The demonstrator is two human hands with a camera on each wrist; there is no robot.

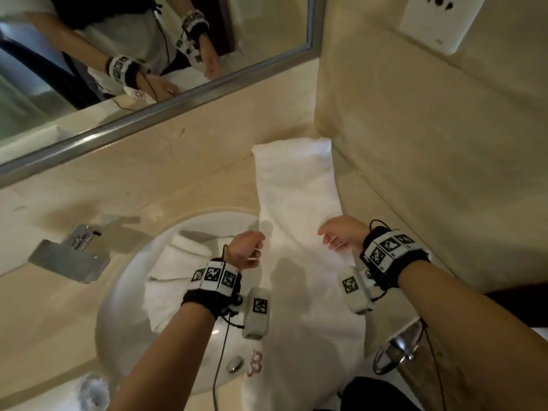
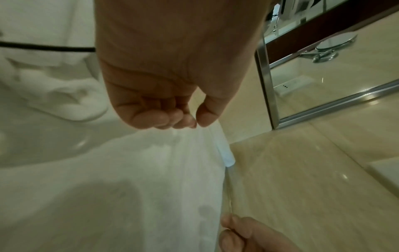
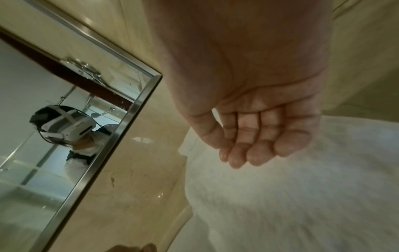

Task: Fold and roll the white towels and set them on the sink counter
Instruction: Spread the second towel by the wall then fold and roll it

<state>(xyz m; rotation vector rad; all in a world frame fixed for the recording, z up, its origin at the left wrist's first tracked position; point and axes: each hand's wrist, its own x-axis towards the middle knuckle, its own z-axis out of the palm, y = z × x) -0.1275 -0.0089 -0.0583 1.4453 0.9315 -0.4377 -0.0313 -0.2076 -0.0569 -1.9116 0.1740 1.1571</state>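
A long white towel (image 1: 296, 188), folded into a narrow strip, lies on the beige counter (image 1: 148, 188) from the far right corner, over the sink's right rim, towards me; red embroidery shows near its close end. My left hand (image 1: 252, 250) sits at the strip's left edge, and in the left wrist view its thumb and curled fingertips (image 2: 196, 122) pinch that edge of the towel (image 2: 151, 187). My right hand (image 1: 332, 238) hovers over the right side of the towel (image 3: 280, 204) with loosely curled fingers (image 3: 248, 150) that hold nothing. A second white towel (image 1: 175, 271) lies crumpled in the basin.
The round white sink (image 1: 118, 307) has a square chrome faucet (image 1: 68, 256) on its left. A framed mirror (image 1: 148, 123) runs along the back. A tiled wall (image 1: 444, 143) closes the right side. A chrome ring (image 1: 391, 357) hangs at the counter's near right.
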